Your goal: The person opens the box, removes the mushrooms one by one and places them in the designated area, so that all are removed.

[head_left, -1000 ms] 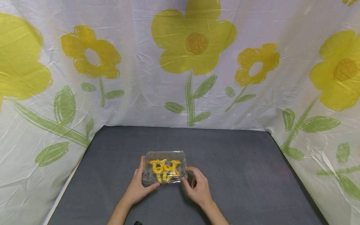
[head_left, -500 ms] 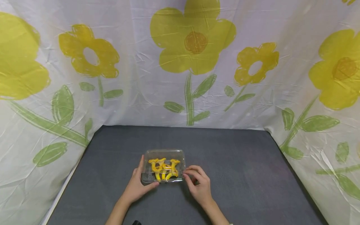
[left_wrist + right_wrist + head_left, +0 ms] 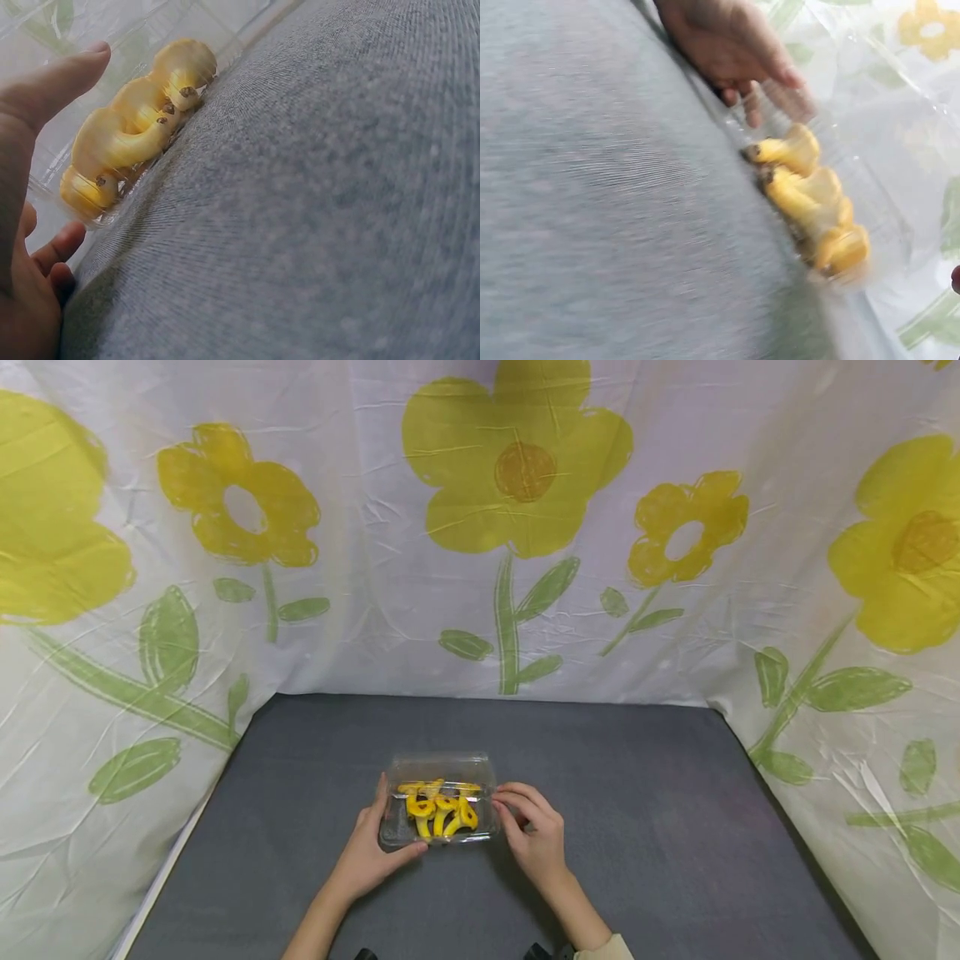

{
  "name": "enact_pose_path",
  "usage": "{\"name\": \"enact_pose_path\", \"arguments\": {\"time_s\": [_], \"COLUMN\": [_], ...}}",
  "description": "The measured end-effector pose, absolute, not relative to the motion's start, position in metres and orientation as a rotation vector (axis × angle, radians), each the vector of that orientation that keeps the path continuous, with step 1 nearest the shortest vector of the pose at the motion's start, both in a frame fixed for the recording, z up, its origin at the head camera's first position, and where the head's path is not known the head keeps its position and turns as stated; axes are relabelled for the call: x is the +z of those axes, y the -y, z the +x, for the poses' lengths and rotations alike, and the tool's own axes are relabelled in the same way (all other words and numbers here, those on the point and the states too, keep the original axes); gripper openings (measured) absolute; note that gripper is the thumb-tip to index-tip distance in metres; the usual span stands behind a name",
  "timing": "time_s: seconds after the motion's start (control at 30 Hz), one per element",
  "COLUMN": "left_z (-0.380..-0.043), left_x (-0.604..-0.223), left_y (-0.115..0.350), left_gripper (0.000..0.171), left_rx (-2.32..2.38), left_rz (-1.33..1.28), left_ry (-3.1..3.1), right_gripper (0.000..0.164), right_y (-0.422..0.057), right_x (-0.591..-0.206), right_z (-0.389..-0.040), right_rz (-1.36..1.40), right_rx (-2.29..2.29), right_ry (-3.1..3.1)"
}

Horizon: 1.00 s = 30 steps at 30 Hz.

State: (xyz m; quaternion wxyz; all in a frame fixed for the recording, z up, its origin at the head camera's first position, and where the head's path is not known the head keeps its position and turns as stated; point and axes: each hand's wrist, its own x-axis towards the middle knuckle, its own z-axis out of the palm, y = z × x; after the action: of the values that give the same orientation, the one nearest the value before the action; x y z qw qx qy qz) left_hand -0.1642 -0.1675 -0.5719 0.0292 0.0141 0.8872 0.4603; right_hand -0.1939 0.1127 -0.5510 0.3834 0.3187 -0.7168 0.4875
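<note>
Floral cloth [image 3: 375, 527], white with yellow blooms and green leaves, is hanging behind and along both sides of a dark grey desk [image 3: 637, 793]. From the head, a clear plastic box [image 3: 396, 833] is lying on the desk, well in front of its far edge and roughly midway between its left and right edges. Several yellow mushrooms [image 3: 422, 810] are sitting inside, and a transparent lid [image 3: 442, 767] is standing partly raised over them. The left hand [image 3: 367, 852] is steadying the box, its fingers lying fairly straight along the left side, its thumb reaching along the front. The right hand [image 3: 538, 843] is pinching the lid's right edge; a pale sleeve [image 3: 606, 948] is showing below.

From the left wrist, the thumb is stretching out before the box, and brown stem ends [image 3: 187, 91] are facing the camera through clear plastic.

From the right wrist, blur is softening everything; the left hand is touching the box's far end. Only a fingertip [image 3: 956, 280] is showing at the right border, so the right hand's pinch is going unseen.
</note>
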Motion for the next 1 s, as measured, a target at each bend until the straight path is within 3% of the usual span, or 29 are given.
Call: {"name": "enact_pose_path", "arguments": {"time_s": [0.5, 1.0], "left_z": [-0.164, -0.164], "left_x": [-0.573, -0.572], "left_y": [0.168, 0.168], "left_gripper": [0.127, 0.126], "left_rx": [1.453, 1.461], "left_rz": [0.037, 0.046], "left_ry": [-2.726, -2.714], "right_gripper": [0.017, 0.012], "right_y": [-0.109, -0.101], "right_x": [-0.505, -0.487], "right_z": [-0.242, -0.307], "right_rz": [0.700, 0.547], "right_rx": [1.225, 1.236], "right_ry": [1.918, 2.071]}}
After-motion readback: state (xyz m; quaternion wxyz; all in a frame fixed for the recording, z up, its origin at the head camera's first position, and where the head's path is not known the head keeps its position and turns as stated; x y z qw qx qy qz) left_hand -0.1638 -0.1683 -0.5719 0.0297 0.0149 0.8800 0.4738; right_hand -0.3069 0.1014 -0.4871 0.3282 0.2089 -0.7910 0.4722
